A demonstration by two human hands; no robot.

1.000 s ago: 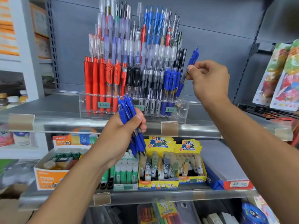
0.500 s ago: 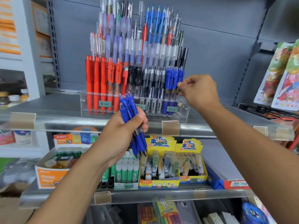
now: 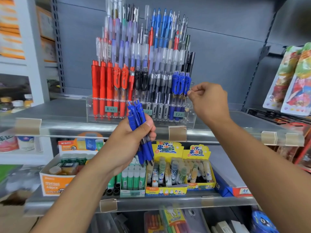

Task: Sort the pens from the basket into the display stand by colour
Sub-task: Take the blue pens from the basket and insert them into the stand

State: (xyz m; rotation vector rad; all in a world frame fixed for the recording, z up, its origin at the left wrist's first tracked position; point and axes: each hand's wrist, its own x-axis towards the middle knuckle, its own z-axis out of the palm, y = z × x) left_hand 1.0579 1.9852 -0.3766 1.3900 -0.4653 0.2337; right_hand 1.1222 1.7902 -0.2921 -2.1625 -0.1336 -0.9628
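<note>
Stand front row: red, black, blue pens; left fingers grip blue bundle; right fingers curled, empty.

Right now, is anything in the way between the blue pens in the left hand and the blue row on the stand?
Nothing visible blocks them. The bundle of blue pens in the left hand sits in front of the display stand. The blue row is up to the right; only the right hand is beside it.
</note>
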